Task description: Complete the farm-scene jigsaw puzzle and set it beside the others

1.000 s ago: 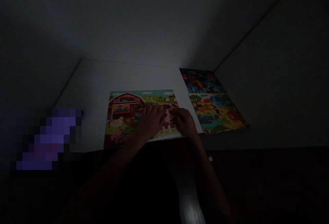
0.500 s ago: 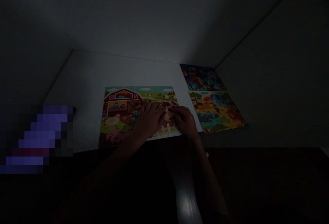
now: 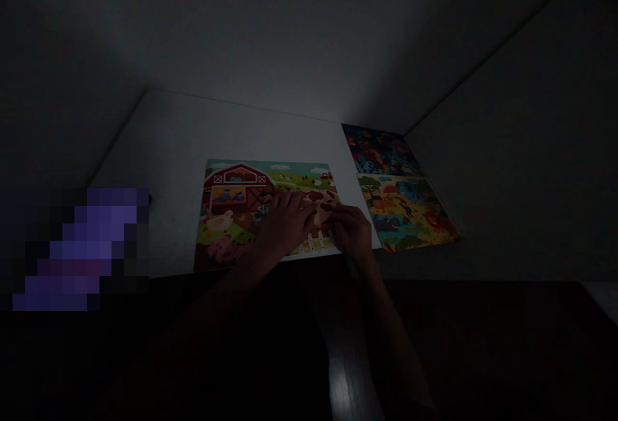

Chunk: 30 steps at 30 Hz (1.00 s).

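Left hand (image 3: 284, 226): fingers loosely extended, laid on farm-scene board (image 3: 236, 231)
Right hand (image 3: 355, 231): fingers curled at board's cow (image 3: 319, 216) (grip: cannot tell)
Safari picture (image 3: 408, 210): right of board

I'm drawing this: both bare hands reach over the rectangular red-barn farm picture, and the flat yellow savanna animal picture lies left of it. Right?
No: the head view shows the flat yellow savanna animal picture to the right of the rectangular red-barn farm picture. The bare left hand and bare right hand do reach over the farm picture.
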Each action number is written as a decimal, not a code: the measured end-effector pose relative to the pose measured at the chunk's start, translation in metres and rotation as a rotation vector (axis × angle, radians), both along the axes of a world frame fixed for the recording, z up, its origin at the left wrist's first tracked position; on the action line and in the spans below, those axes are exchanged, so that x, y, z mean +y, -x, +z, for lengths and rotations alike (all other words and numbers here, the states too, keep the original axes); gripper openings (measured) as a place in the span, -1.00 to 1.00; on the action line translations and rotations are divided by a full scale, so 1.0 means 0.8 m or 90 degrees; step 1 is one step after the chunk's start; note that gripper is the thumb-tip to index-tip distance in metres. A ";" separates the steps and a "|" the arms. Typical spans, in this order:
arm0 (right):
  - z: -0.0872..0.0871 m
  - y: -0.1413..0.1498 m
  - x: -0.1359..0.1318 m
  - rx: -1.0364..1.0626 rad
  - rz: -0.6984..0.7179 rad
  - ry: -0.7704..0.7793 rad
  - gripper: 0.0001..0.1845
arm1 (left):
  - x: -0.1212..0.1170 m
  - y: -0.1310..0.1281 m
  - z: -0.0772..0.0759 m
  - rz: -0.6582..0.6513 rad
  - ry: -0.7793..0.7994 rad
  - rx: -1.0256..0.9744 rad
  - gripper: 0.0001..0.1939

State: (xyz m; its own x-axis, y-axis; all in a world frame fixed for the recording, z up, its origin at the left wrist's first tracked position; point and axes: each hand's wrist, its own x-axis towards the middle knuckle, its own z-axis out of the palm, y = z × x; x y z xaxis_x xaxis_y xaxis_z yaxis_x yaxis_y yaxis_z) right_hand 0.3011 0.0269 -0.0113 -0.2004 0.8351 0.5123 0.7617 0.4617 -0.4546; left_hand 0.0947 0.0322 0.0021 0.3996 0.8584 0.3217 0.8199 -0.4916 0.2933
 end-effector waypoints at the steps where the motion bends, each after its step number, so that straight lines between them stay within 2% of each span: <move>1: 0.000 0.001 0.000 -0.010 0.001 -0.002 -0.71 | 0.000 0.000 0.000 0.001 0.001 0.000 -0.72; 4: 0.002 0.004 -0.001 -0.002 0.000 -0.021 -0.71 | -0.001 -0.001 0.000 0.005 0.005 0.002 -0.71; 12: 0.002 0.005 -0.001 -0.005 -0.026 0.006 -0.70 | -0.001 -0.001 0.000 0.003 -0.001 -0.006 -0.74; 24: 0.006 0.001 -0.003 -0.057 0.052 0.000 -0.70 | -0.001 0.001 0.003 0.002 0.023 -0.011 -0.74; 30: 0.005 0.005 -0.023 -0.049 0.079 0.029 -0.74 | 0.001 0.002 0.003 0.001 0.021 -0.028 -0.74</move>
